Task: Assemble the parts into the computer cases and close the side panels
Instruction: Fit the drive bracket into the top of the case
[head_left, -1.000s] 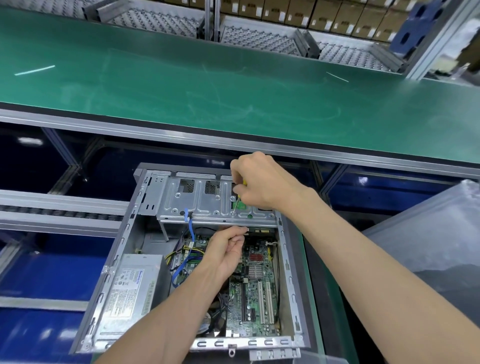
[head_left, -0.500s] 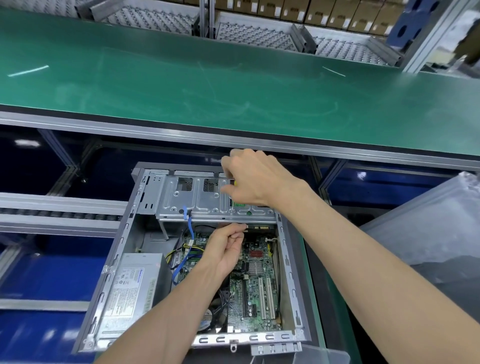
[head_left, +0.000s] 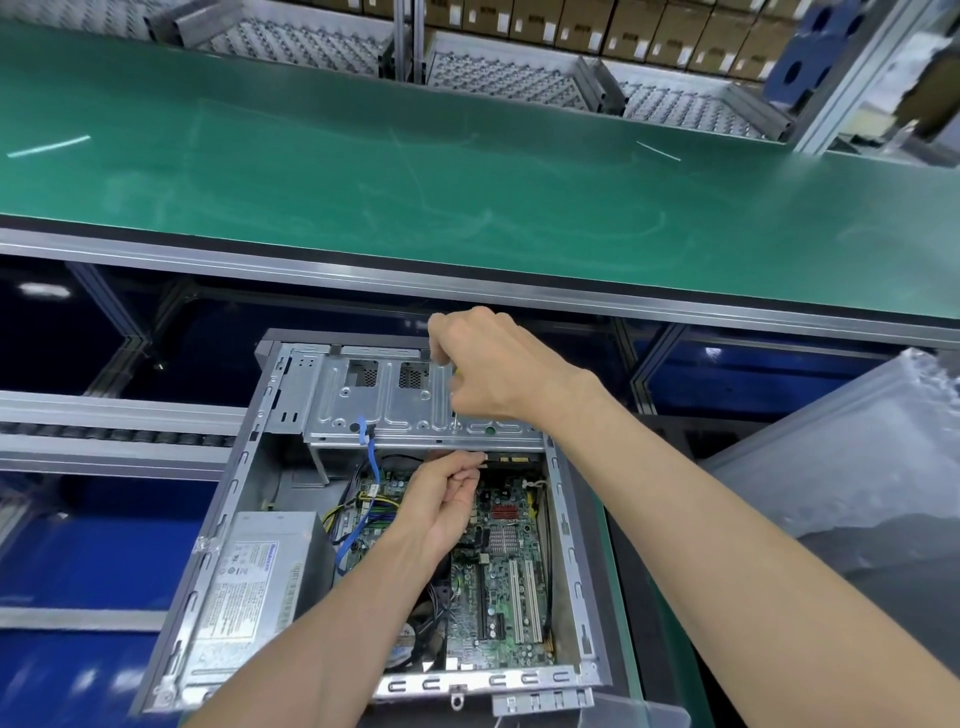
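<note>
Below green conveyor (head_left: 467, 208), open computer case (head_left: 249, 499) lies lengthwise toward it.

Both hands (left (head_left: 447, 499), right (head_left: 488, 371)) curled, forearms extended.

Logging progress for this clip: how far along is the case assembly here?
Done: power supply and motherboard sit inside the open case. In hand: the right hand holds a screwdriver on the drive cage; the left hand pinches something small beneath it. Left: the side is open, no panel fitted.
</note>
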